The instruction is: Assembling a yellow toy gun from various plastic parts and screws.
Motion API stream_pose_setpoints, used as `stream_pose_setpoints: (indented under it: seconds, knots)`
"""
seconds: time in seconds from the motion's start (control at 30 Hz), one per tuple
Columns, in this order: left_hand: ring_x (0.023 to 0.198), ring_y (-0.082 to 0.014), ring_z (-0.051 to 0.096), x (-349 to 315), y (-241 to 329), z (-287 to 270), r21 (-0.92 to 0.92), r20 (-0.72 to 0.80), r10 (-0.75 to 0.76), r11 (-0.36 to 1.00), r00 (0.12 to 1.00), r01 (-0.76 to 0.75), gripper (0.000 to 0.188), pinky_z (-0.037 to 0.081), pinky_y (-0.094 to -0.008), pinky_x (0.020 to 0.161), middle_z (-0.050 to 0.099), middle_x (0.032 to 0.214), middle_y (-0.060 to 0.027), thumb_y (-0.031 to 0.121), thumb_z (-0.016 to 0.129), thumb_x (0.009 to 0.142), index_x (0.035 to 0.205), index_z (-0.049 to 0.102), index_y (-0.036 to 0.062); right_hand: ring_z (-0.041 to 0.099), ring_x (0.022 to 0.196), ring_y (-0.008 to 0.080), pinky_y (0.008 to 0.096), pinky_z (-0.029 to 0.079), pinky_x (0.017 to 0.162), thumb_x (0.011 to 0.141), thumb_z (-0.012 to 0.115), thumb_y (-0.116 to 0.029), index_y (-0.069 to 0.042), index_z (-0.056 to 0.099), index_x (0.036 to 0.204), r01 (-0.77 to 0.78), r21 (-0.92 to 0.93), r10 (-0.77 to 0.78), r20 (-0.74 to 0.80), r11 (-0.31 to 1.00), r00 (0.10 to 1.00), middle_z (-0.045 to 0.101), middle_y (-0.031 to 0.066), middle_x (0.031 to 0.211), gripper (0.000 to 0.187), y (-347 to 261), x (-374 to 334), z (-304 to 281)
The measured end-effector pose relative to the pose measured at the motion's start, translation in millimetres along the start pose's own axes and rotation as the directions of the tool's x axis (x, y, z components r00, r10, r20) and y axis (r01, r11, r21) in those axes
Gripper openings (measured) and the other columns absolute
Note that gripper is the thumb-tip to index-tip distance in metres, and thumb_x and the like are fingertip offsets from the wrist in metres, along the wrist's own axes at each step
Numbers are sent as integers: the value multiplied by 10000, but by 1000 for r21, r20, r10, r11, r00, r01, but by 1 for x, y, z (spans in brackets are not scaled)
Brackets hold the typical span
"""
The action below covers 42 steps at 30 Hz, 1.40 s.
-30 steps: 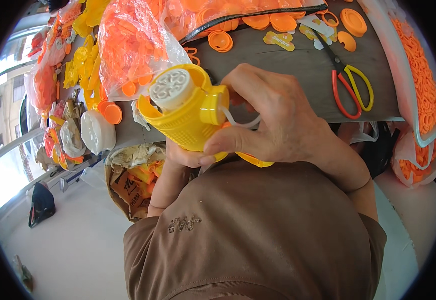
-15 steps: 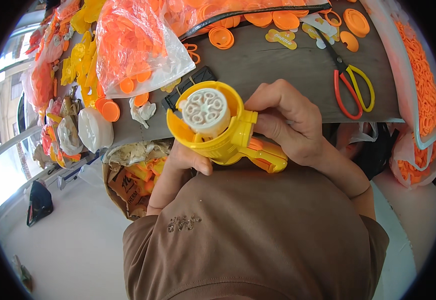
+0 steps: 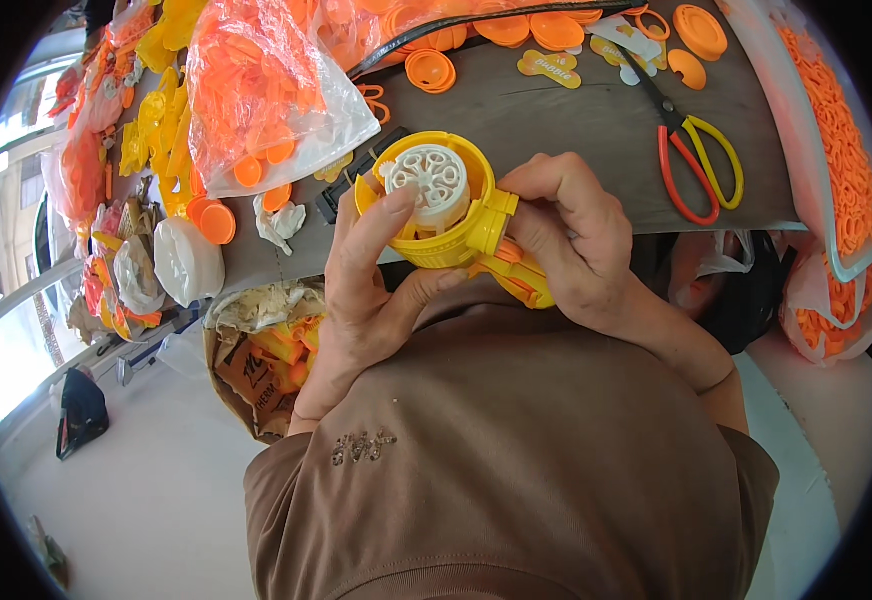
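Both of my hands hold a yellow plastic toy bubble gun (image 3: 439,253) above the near edge of the table. Its round open end faces up, and a white bubble wheel (image 3: 441,172) with several ringed holes sits inside the yellow rim. An orange and yellow handle part hangs toward my shirt. My left hand (image 3: 368,285) is closed around the near left side, one finger reaching over the rim onto the wheel's edge. My right hand (image 3: 581,235) pinches the yellow block on the rim's right side; its fingertips are partly hidden.
Scissors (image 3: 691,150) with red and yellow handles lie at the right. Behind are a clear bag of orange parts (image 3: 266,120), orange discs (image 3: 430,71) and a yellow card (image 3: 550,68). A black part (image 3: 332,202) sits left of the toy. A box of yellow-orange parts (image 3: 266,385) stands below.
My left hand has come up from beneath the toy, its finger now over the rim at the white wheel. The toy has shifted slightly up and right. My right hand keeps its pinch.
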State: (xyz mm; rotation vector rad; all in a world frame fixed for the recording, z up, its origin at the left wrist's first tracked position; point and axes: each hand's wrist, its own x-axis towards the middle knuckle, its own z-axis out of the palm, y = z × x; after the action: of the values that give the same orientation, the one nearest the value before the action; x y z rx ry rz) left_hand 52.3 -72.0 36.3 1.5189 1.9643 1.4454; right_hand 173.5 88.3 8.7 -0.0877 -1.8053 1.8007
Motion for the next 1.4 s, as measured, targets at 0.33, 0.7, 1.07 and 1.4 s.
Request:
stream_pose_setpoints:
  seconds: [0.33,0.7,1.07,1.4]
  knots:
    - [1097,-344,505,3,-31,8,-128,-53,114,984,992,-120,616,412,-435,918,515,1203,-213,79,774,683,1224,483,111,603,851,139,251,483,758,860,509,85,44,520,963,40,-64,-43,-36,997,998,619,160,980,111,12,6,0]
    - [1147,-353,464,7,-33,8,-154,-121,119,979,985,-137,542,368,-456,966,469,1254,-227,75,761,702,1167,487,120,594,770,109,226,485,706,859,524,85,44,535,947,58,-110,-59,-1,992,998,633,137,925,97,9,21,-2]
    - [1152,-345,454,8,-38,7,-192,-139,122,970,983,-147,550,367,-462,964,467,1255,-198,83,762,703,1161,462,134,568,717,83,204,458,645,846,545,93,53,551,987,84,-162,-82,14,983,997,614,94,835,147,9,28,1]
    - [1142,-339,458,9,-38,10,-214,-157,98,968,983,-131,557,361,-460,965,474,1242,-196,80,759,702,1175,467,109,559,724,85,208,469,670,845,531,105,49,551,990,92,-229,-93,5,969,996,599,95,868,156,10,28,5]
